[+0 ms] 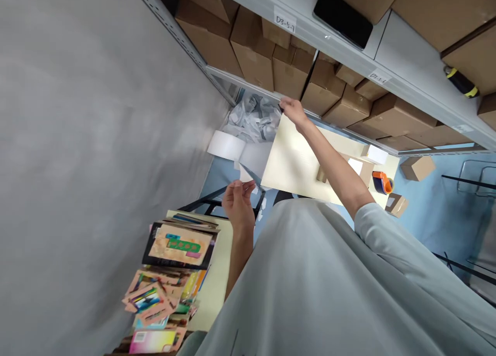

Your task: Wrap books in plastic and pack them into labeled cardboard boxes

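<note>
My left hand (238, 205) is closed in a pinch on a small white paper slip (245, 174), held above the floor to the left of the table. Close behind it lie wide white paper strips (227, 145), and beyond them a heap of crumpled whitish paper or film (251, 119). Stretched far forward, my right hand (293, 111) is closed at the far left corner of the pale yellow table (289, 159), just below the shelf edge. What its fingers hold, if anything, I cannot make out.
Cardboard boxes (251, 48) line the shelves ahead, with a black phone (343, 17) and a yellow-black tool (461, 82) above. A carton (362, 171) and an orange tape dispenser (383, 182) sit on the table. Stacked printed packs (182, 245) stand at left beside the grey wall (77, 139).
</note>
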Action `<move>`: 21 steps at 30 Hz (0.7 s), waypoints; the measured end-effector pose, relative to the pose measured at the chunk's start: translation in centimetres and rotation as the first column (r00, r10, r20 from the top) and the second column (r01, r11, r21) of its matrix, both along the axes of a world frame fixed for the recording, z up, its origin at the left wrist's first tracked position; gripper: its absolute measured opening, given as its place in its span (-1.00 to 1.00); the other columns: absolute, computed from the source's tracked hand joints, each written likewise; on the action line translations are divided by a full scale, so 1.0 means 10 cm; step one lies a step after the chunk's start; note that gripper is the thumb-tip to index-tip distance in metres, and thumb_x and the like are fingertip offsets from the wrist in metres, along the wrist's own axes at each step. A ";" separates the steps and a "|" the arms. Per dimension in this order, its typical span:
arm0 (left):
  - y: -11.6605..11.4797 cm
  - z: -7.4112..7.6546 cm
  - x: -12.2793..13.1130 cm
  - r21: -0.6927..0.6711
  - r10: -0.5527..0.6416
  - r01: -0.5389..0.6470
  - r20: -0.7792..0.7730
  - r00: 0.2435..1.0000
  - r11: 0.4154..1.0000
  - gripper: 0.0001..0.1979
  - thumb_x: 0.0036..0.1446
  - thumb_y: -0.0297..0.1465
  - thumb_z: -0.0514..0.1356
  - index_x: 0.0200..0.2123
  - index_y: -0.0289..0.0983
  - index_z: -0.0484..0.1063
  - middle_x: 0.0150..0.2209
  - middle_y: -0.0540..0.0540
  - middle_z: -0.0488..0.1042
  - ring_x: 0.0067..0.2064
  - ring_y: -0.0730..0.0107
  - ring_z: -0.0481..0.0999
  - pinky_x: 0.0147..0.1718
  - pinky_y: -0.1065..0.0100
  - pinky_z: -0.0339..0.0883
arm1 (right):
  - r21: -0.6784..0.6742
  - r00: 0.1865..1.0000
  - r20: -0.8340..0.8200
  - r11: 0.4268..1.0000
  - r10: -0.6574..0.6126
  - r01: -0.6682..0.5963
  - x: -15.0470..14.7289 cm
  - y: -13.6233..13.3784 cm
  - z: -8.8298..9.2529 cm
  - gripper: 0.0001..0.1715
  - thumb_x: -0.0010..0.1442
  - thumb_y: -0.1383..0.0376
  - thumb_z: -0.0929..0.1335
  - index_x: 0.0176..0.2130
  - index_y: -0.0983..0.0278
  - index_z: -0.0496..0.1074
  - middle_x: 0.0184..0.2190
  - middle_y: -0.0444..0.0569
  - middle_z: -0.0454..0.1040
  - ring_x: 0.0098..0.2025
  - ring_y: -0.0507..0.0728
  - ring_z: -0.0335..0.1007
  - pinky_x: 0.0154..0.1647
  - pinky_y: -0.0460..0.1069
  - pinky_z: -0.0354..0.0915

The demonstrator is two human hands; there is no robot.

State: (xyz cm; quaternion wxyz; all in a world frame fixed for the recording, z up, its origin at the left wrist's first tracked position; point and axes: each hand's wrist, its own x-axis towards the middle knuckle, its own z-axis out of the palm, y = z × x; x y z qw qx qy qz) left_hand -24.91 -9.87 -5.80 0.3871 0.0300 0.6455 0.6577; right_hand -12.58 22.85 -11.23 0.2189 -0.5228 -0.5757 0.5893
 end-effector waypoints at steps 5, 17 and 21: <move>0.27 0.10 0.28 0.023 -0.260 0.263 -0.091 0.961 0.964 -0.57 0.28 0.04 0.46 -0.20 -0.22 0.58 -0.30 -0.08 0.67 -0.16 0.22 0.80 0.00 0.17 0.71 | -0.175 0.988 -0.002 0.973 -0.156 0.153 0.88 -0.74 0.42 -0.56 0.39 -0.09 0.53 -0.08 0.22 0.60 0.06 0.06 0.73 0.08 0.16 0.62 0.28 0.13 0.50; 0.66 0.42 1.37 0.040 -0.633 0.843 -0.642 0.433 0.536 -0.85 0.42 -0.25 0.37 -0.22 -0.13 0.71 -0.16 -0.13 0.71 -0.10 0.19 0.73 -0.01 0.13 0.66 | -0.308 0.845 -0.174 0.843 -0.506 0.441 2.39 -2.35 1.21 -0.16 0.01 -0.47 0.61 -0.14 0.15 0.67 -0.17 0.01 0.72 -0.09 0.24 0.73 -0.05 0.11 0.68; 0.70 0.45 1.80 -0.021 -0.639 0.908 -0.718 0.277 0.417 -0.93 0.34 -0.28 0.42 -0.23 -0.10 0.73 -0.16 -0.12 0.73 -0.12 0.15 0.73 -0.03 0.11 0.67 | -0.315 0.769 -0.168 0.772 -0.617 0.551 2.86 -2.56 1.18 -0.21 0.02 -0.43 0.61 -0.18 0.15 0.64 -0.21 -0.04 0.66 -0.18 0.18 0.64 -0.17 0.10 0.71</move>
